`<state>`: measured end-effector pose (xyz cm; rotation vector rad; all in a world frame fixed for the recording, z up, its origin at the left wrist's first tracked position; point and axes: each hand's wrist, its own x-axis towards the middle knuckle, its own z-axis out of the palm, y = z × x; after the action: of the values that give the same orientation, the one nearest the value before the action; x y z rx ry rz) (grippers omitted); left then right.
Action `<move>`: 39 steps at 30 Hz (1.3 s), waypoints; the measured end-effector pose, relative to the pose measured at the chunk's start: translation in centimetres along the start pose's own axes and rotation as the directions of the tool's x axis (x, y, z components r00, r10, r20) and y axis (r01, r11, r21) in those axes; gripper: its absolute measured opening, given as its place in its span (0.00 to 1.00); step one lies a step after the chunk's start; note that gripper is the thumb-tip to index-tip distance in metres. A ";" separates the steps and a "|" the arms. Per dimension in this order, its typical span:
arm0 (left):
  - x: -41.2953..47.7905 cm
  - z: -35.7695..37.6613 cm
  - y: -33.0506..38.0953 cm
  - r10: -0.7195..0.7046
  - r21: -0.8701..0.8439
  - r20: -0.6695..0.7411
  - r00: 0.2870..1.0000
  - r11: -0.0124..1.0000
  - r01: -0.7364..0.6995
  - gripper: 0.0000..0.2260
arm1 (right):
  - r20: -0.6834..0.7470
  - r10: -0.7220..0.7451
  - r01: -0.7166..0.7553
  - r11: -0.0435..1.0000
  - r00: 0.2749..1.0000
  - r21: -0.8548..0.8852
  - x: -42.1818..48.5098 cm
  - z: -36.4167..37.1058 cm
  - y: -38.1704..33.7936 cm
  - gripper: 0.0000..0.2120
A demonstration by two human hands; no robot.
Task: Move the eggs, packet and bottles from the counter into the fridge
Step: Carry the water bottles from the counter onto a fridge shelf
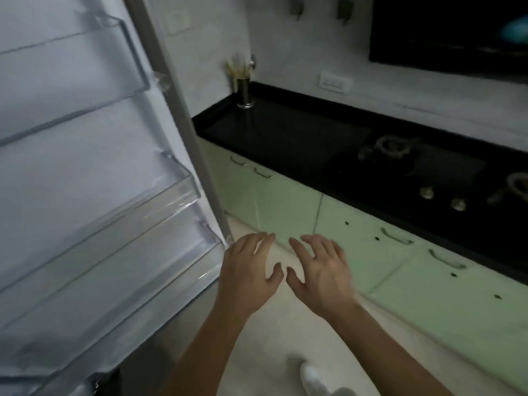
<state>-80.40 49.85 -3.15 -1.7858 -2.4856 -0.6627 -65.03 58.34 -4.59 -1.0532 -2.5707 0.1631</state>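
Fridge door [85, 167] stands open, its shelves bare. Left hand [248, 270] and right hand [320, 270] spread wide, holding nothing (no eggs, packet or bottles visible). The person should turn toward the table [285, 132] to locate them.

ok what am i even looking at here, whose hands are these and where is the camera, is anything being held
There is no machine here. One camera sits on a person's head and looks forward and down, so you see their own arms. The left hand and right hand are open, fingers spread, holding nothing. At left is the open fridge door, its clear shelves bare. At right runs a black counter with a utensil holder and a gas hob over green cabinets. No eggs, packet or bottles show.
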 end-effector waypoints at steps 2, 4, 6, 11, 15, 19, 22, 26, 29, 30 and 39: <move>0.1 0.9 2.1 0.114 -0.041 0.060 0.992 0.993 -0.111 0.24 | -0.028 0.127 -0.128 0.991 0.992 -0.029 -2.4 -0.7 1.0 0.24; 0.1 1.8 4.5 0.219 -0.076 0.118 0.968 0.974 -0.212 0.25 | -0.064 0.254 -0.258 0.965 0.965 -0.053 -5.1 -1.6 1.9 0.24; -0.1 2.7 7.1 0.323 -0.114 0.153 0.934 0.944 -0.308 0.25 | -0.093 0.368 -0.375 0.924 0.925 -0.070 -7.8 -2.6 2.6 0.23; -1.2 4.4 13.8 0.553 -0.204 0.202 0.808 0.831 -0.517 0.27 | -0.150 0.589 -0.606 0.785 0.794 -0.131 -15.1 -6.1 4.5 0.24; -2.7 5.9 19.3 0.675 -0.280 0.210 0.708 0.735 -0.618 0.28 | -0.224 0.713 -0.747 0.644 0.664 -0.164 -20.6 -9.3 6.3 0.25; -4.9 7.4 24.9 0.762 -0.327 0.218 0.609 0.645 -0.690 0.28 | -0.288 0.787 -0.838 0.512 0.545 -0.189 -25.9 -11.7 8.1 0.25; -6.8 8.9 29.2 0.823 -0.371 0.218 0.525 0.568 -0.735 0.27 | -0.317 0.831 -0.889 0.414 0.456 -0.194 -29.9 -13.1 9.8 0.26; -9.1 10.7 34.8 0.873 -0.398 0.216 0.437 0.487 -0.777 0.25 | -0.347 0.866 -0.931 0.315 0.362 -0.184 -34.8 -14.5 12.3 0.26; -10.6 12.0 39.1 0.895 -0.405 0.216 0.390 0.445 -0.799 0.24 | -0.358 0.878 -0.946 0.275 0.319 -0.169 -37.9 -15.7 14.9 0.26; -11.0 12.4 40.6 0.901 -0.405 0.221 0.374 0.434 -0.805 0.24 | -0.359 0.882 -0.951 0.263 0.306 -0.162 -38.8 -16.2 15.9 0.26; -14.6 16.1 55.0 0.916 -0.344 0.218 0.337 0.395 -0.852 0.24 | -0.365 0.890 -0.962 0.237 0.272 -0.137 -47.0 -22.0 26.7 0.27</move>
<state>-21.67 56.43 -3.28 -3.1002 -1.0555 -0.4223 -8.45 44.00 -3.72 -2.5052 -1.3824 -0.1207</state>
